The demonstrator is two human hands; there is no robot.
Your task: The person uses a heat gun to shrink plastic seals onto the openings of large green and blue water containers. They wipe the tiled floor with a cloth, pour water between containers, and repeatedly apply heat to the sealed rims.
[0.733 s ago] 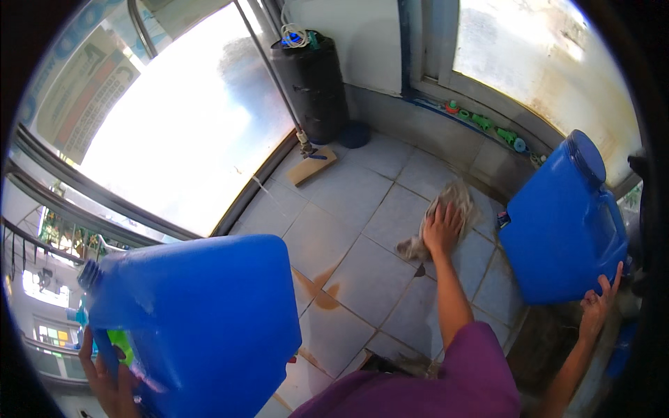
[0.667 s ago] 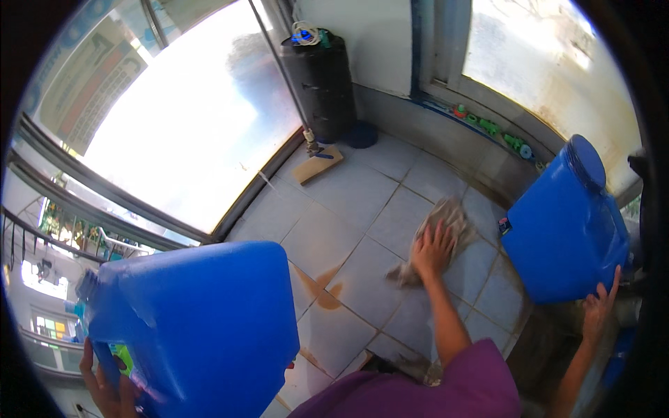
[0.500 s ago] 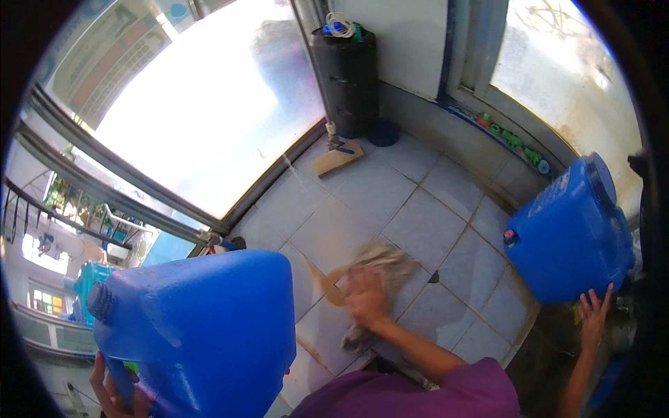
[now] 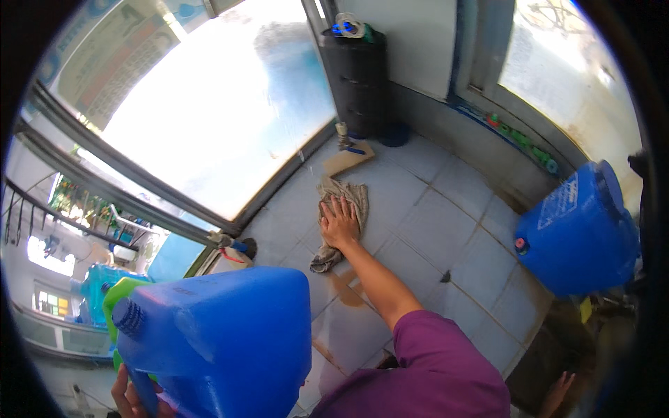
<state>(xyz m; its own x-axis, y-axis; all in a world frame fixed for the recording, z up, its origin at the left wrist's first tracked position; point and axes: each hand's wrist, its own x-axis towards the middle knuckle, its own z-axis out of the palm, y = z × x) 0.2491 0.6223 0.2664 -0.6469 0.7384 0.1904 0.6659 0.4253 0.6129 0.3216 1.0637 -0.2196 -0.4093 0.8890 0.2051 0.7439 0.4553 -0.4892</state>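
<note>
Palm down on a crumpled grey-beige cloth [image 4: 359, 198], my right hand [image 4: 339, 221] lies with its fingers stretched and slightly spread. The cloth is pressed to the tiled floor [image 4: 446, 209], and a brown wet patch [image 4: 346, 290] shows just nearer. A large blue jerrycan [image 4: 237, 341] with a ribbed cap fills the lower left. My left hand [image 4: 132, 397] has its fingers curled round the handle of this jerrycan; the rest of that hand is cut off or hidden. My purple-sleeved right arm stretches forward from the lower edge.
A second blue jerrycan [image 4: 578, 244] stands at right; below it is another person's hand [image 4: 559, 390]. At the back are a black barrel [image 4: 357, 87] and a tan board [image 4: 348, 160]. Green fittings [image 4: 523, 141] line the sill. A glass door frame [image 4: 279, 181] borders the left.
My right hand and the cloth have slid forward and left, uncovering more of the brown patch. The other person's hand has dropped away from beneath the right jerrycan. My left hand keeps its grip.
</note>
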